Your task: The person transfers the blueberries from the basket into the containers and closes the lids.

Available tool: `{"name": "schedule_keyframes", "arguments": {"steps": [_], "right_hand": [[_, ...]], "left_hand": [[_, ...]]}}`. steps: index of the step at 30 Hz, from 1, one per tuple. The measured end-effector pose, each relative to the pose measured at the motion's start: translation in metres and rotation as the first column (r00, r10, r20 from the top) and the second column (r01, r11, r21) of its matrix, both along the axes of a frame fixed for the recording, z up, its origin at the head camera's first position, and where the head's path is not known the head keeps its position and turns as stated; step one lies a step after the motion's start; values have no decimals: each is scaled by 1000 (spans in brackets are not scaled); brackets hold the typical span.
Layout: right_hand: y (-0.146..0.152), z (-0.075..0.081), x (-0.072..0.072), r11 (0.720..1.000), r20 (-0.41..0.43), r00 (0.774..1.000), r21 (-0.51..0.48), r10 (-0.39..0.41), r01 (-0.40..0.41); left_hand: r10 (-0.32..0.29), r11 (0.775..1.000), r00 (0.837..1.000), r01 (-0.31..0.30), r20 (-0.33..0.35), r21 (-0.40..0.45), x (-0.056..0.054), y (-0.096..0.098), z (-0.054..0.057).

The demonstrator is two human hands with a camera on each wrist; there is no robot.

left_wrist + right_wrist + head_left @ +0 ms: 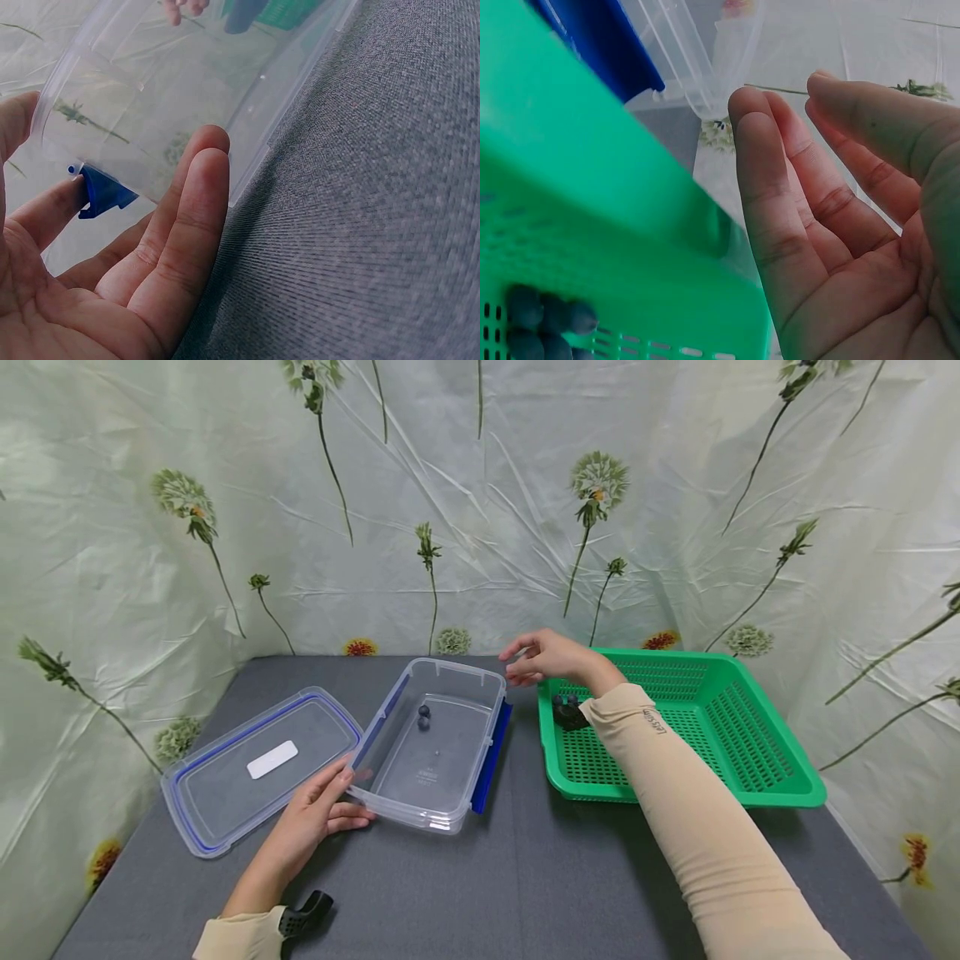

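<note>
My left hand (311,814) holds the near-left corner of a clear plastic food container (420,802), its thumb at the rim and its other fingers along the outside wall. Two dark, round, grape-like berries (424,717) lie together on the container's floor. With nothing between its loosely bent fingers, my right hand (551,658) hovers by the far-left corner of a green plastic basket (780,760). More dark berries (525,307) sit bunched inside that basket, in its left end. The right wrist and sleeve partly cover the basket in the head view.
A clear lid (225,810) with a blue seal and a white label lies left of the container. Blue latch flaps (491,760) stick out on the container's right side. Grey cloth (480,893) covers the table, and a flower-printed curtain (495,527) hangs behind.
</note>
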State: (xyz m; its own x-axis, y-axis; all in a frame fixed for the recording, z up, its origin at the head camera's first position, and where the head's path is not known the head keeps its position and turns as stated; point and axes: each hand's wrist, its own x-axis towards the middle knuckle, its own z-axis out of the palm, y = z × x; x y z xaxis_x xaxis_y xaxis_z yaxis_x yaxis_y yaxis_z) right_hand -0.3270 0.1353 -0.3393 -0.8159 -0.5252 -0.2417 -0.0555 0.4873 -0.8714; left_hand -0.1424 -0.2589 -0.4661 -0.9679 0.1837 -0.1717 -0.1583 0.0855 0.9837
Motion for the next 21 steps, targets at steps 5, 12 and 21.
{"name": "schedule_keyframes", "arguments": {"steps": [5,12,21], "right_hand": [[10,0,0,1000,-15,1000,10,-7,7],[24,-1,0,999,-9,999,-5,-37,37],[46,-3,0,997,-8,997,-1,-72,72]], "left_hand": [[-4,1000,1000,4,-14,10,0,-1,0],[-10,1000,1000,10,0,10,-1,-1,1],[-1,1000,1000,1,6,4,-1,0,0]]}}
